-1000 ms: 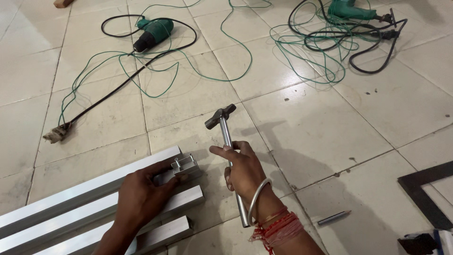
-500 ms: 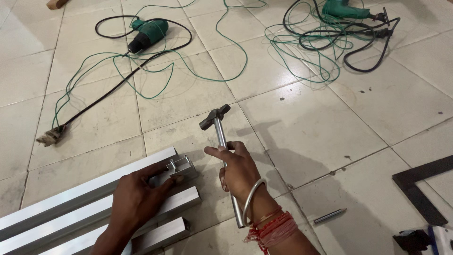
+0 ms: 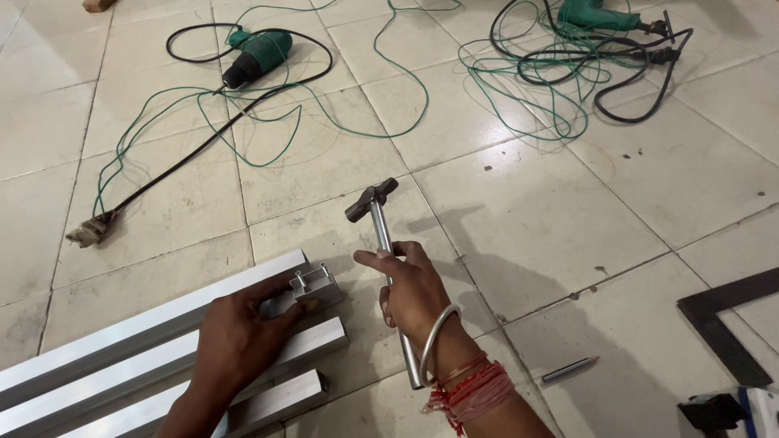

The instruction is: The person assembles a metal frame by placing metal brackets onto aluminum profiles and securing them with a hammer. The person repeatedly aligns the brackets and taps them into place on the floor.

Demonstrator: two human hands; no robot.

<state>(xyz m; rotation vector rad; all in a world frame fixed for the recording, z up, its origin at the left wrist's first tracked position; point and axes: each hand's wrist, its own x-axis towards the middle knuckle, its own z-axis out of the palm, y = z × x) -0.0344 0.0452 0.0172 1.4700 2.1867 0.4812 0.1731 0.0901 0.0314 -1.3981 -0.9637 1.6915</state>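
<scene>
1. The metal hammer (image 3: 381, 243) was gripped at mid-handle by the right hand (image 3: 414, 292), centre frame, head raised;
2. The small aluminium bracket (image 3: 315, 285) was pressed against the aluminium profiles (image 3: 122, 357) by the left hand (image 3: 235, 341), lower left.

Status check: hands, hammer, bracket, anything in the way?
Right hand grips hammer mid-handle, head raised. Left hand pins small metal bracket at aluminium channel end. Green cords beyond, apart.

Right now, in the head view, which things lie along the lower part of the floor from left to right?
Aluminium bars → left hand → small metal bracket → hammer in right hand → pencil → dark frame corner.
</scene>
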